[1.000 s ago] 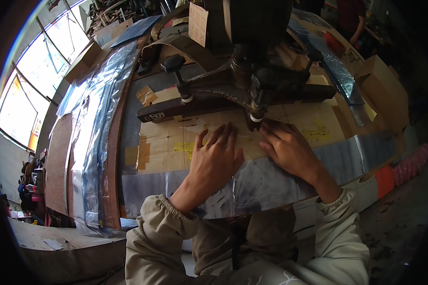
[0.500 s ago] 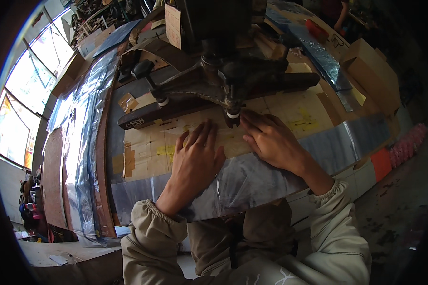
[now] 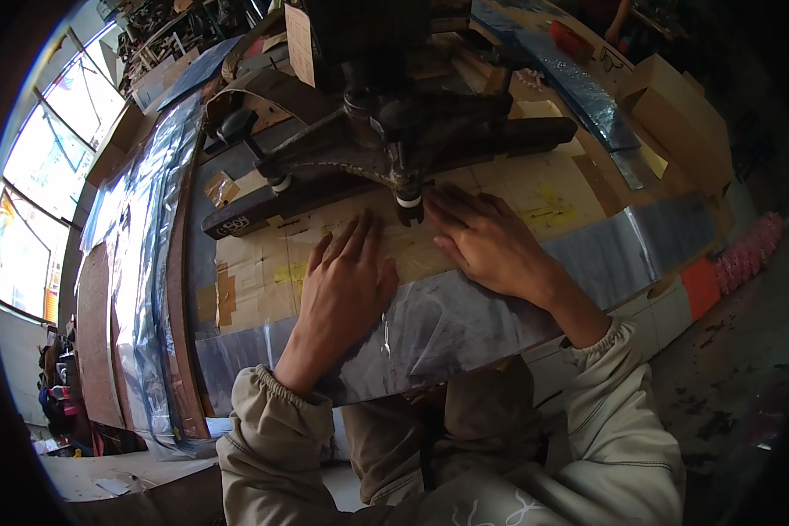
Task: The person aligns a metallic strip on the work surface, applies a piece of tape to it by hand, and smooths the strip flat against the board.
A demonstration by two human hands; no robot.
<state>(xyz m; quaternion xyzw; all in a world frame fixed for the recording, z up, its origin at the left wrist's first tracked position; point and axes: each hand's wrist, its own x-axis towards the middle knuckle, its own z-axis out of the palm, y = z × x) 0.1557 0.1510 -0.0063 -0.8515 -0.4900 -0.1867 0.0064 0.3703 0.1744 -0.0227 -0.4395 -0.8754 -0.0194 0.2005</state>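
Observation:
My left hand [image 3: 337, 285] lies flat, fingers stretched forward, across the pale board [image 3: 517, 197] and the grey plastic-covered front strip [image 3: 447, 324]. To its right, my right hand [image 3: 491, 245] rests palm down with fingers extended. Its fingertips reach right beside the white-ringed tip [image 3: 408, 202] of a dark metal machine [image 3: 381, 145] standing over the board. Between the hands, the strip's cover catches the light. Whatever lies under my palms is hidden. Yellow marks and brown tape show on the board.
A dark metal bar [image 3: 298, 200] crosses the board behind my hands. Clear plastic film [image 3: 149, 237] covers brown panels at left. A cardboard box [image 3: 675, 114] and pink wrapped bundle [image 3: 749, 250] stand at right. Part of another person [image 3: 621, 22] shows at far right.
The whole scene has shifted slightly left and up in the picture. Both hands remain flat, in about the same place relative to the machine's tip.

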